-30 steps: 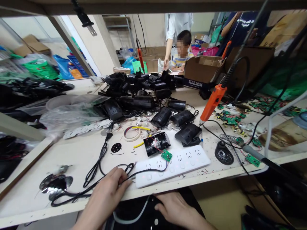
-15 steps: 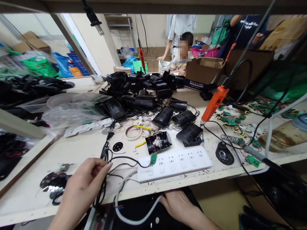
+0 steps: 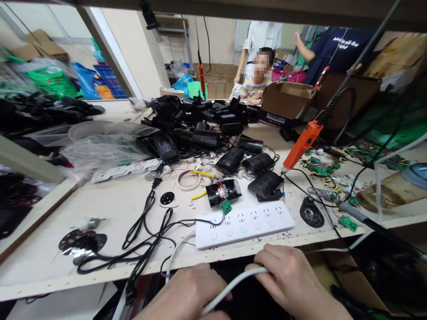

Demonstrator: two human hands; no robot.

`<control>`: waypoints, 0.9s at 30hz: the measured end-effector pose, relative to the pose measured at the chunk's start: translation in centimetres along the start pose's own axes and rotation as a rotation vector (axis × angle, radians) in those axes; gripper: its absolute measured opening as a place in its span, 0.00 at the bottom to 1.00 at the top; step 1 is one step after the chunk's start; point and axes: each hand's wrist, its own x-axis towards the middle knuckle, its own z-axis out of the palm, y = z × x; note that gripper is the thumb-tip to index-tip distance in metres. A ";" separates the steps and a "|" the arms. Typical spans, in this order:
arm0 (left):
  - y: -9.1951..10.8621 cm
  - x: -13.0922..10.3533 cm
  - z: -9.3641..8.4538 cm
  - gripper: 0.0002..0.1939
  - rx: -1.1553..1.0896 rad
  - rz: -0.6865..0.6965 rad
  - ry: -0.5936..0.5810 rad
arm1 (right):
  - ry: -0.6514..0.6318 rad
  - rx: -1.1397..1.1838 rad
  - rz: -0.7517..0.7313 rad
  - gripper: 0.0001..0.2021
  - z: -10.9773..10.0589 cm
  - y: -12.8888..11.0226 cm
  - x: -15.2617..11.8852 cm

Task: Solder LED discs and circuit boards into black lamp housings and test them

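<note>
At the table's front edge, my right hand (image 3: 288,273) is closed around a white power cable (image 3: 238,284). My left hand (image 3: 191,286) is lower and to the left, its fingers curled on the same cable; part of its grip is cut off by the lower frame edge. Just beyond both hands lies a white power strip (image 3: 243,229), with a small green circuit board (image 3: 226,206) at its back edge. Behind it rests an open black housing (image 3: 218,193) with wires inside. A bundled black cord (image 3: 156,240) lies left of the strip.
Black housings (image 3: 207,118) are heaped at the back. An orange electric screwdriver (image 3: 303,144) hangs at the right, near loose circuit boards (image 3: 322,166). A tape roll (image 3: 188,180) and black perforated disc (image 3: 167,198) lie mid-table. People stand and sit beyond the table.
My left hand has let go of the black cord and moved right and down to the white cable. My right hand has risen from below the table edge with the cable in it.
</note>
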 end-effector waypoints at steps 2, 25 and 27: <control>-1.9 -0.7 -1.3 0.12 -0.022 -0.049 0.079 | -0.185 0.033 0.065 0.09 1.0 0.8 -0.2; -4.3 -1.4 -5.6 0.20 -0.975 -0.367 0.896 | -0.072 0.594 0.002 0.19 3.0 -6.1 6.2; -3.0 0.3 -4.2 0.20 -1.050 -0.314 0.863 | -0.104 0.500 0.011 0.15 2.5 -6.4 6.4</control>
